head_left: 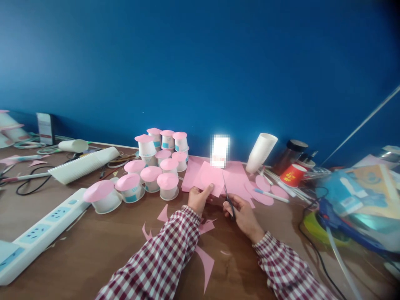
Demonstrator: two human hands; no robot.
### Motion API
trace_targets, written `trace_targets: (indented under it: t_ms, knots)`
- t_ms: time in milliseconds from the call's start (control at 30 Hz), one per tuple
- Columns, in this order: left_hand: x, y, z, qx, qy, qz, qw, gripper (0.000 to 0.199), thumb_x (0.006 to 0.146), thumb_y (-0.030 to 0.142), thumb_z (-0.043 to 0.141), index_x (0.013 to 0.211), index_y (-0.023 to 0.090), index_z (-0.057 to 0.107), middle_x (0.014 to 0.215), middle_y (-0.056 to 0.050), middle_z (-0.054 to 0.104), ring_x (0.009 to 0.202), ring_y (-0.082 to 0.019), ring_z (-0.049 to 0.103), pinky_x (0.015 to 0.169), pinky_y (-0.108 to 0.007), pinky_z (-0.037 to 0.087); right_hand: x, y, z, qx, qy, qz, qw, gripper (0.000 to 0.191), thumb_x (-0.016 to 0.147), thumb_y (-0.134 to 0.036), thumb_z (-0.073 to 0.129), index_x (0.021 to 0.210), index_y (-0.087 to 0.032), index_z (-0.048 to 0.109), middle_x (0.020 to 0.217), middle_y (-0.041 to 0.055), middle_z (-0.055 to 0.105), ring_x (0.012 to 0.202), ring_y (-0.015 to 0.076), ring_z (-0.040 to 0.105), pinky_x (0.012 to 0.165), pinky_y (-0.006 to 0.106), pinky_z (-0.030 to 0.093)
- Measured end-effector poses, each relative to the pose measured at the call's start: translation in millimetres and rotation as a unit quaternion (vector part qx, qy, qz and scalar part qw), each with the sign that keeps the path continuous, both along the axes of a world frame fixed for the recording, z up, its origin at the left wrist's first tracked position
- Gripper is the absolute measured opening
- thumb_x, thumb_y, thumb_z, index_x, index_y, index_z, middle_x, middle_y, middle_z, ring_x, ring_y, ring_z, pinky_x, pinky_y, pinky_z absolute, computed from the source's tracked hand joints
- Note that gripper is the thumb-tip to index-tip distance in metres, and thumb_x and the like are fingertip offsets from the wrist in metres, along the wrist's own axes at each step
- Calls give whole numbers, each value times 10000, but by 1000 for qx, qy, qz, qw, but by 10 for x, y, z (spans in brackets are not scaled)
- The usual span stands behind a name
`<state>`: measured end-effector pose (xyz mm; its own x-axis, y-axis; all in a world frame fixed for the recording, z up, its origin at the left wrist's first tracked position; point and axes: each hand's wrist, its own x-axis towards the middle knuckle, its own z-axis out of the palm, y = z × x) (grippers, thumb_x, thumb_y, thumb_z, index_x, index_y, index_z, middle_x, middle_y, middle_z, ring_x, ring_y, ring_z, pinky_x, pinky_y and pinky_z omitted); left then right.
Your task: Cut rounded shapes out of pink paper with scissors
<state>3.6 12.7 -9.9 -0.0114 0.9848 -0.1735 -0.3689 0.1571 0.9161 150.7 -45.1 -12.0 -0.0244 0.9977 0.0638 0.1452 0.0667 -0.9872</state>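
My left hand [200, 200] is closed on the lower left edge of a piece of pink paper [208, 178], with its thumb on top. In my right hand [242, 212] is a pair of scissors [230, 204], the fingers wrapped round the handles. The blades point up and away, at the right edge of the pink piece. Larger pink sheets [236, 177] lie flat beneath and behind it. Pink offcuts [204, 264] are scattered on the table around my left forearm.
Upturned paper cups topped with pink discs [151, 174] stand at the left, beside a power strip [40, 233]. At the right are a white cup stack [261, 151], a red cup [293, 175], a pen [271, 195] and a blue glue gun [346, 227]. A blue wall [200, 75] rises behind.
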Motion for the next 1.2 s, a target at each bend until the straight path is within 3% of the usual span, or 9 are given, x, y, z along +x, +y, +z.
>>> trace_targets:
  t_ms: [667, 833, 1200]
  knots:
    - [8, 4, -9, -6, -11, 16, 1000, 390, 525, 435, 819, 533, 106, 610, 437, -31, 563, 366, -91, 472, 360, -208, 359, 18, 19, -75, 23, -16, -21, 999, 476, 770, -495, 676, 1074, -130, 646, 625, -9, 588, 495, 123, 556, 474, 243, 457]
    - [9, 14, -19, 8, -44, 20, 999, 391, 523, 421, 828, 619, 90, 642, 486, -20, 577, 395, -81, 473, 377, -203, 374, 14, 16, -72, 19, -8, -17, 1000, 457, 766, -479, 685, 1056, -129, 641, 626, -5, 592, 487, 117, 544, 458, 234, 442]
    - [1, -7, -28, 19, -24, -22, 999, 409, 540, 458, 815, 627, 94, 648, 469, -17, 565, 389, -99, 480, 375, -223, 383, 15, 13, -37, 10, 3, -19, 1000, 442, 779, -468, 665, 1072, -138, 635, 646, -2, 597, 518, 127, 565, 492, 244, 462]
